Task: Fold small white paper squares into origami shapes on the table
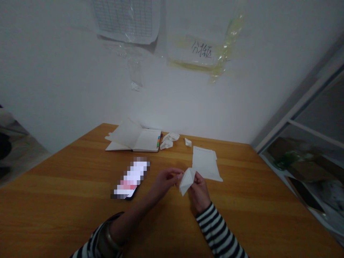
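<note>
A small folded piece of white paper (186,181) is held up over the wooden table (67,200) between both hands. My left hand (163,181) pinches its left edge with fingers closed. On the paper's right side my right hand (199,190) grips it, fingers closed too. Both arms wear black-and-white striped sleeves, and the left wrist has a bangle. Just behind the hands lie flat white paper sheets (205,163).
A phone (130,179) lies left of the hands. An open notebook (133,138) sits at the table's far edge, with crumpled paper scraps (169,139) beside it. Papers are taped to the white wall. A metal-framed shelf (303,150) stands on the right.
</note>
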Motion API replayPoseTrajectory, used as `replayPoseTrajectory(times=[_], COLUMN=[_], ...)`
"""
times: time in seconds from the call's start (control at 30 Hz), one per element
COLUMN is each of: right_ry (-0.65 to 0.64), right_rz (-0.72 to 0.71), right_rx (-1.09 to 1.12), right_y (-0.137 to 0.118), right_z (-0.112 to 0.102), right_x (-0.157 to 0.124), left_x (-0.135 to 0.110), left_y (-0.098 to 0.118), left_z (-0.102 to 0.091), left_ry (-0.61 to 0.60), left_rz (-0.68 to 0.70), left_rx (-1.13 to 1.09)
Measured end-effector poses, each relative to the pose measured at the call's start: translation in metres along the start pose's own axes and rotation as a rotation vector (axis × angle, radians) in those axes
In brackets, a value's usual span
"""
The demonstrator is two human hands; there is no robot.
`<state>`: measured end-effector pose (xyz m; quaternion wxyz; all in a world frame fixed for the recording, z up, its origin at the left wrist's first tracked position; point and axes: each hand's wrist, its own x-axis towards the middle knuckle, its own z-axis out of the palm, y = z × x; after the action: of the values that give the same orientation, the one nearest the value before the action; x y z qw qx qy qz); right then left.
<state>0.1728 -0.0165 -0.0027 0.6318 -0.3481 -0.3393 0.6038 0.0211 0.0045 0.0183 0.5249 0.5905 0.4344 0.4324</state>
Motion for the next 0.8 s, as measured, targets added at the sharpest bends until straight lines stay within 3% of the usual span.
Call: replayPoseTrajectory(times=[0.07,0.43,0.57,0.67,0.8], right_ry=[-0.010,-0.110,-0.053,0.024,0.118], right_rz=[-0.005,-0.055,-0.014,0.037,0.088], right_rx=[-0.033,-0.172,-0.114,0.044,0.174], right_y=[-0.002,0.008,0.005,0.003,0.001], right_z=[0.000,-0.006,-0.009,-0.012,-0.017], right_x=[0.000,0.004,0.006,0.007,0.010], left_x=[-0.001,-0.004,-0.002,0.023,0.112], left_y=[0.002,0.007,0.012,0.021,0.046], left_z=[0.000,0.007,0.012,0.001,-0.050], left_ry=[-0.035,0.039,0.074,-0.049,0.016], left_rz=[-0.019,0.140,0.225,0.247,0.263], left_rx=[-0.012,0.292,0.338,0.374,0.498])
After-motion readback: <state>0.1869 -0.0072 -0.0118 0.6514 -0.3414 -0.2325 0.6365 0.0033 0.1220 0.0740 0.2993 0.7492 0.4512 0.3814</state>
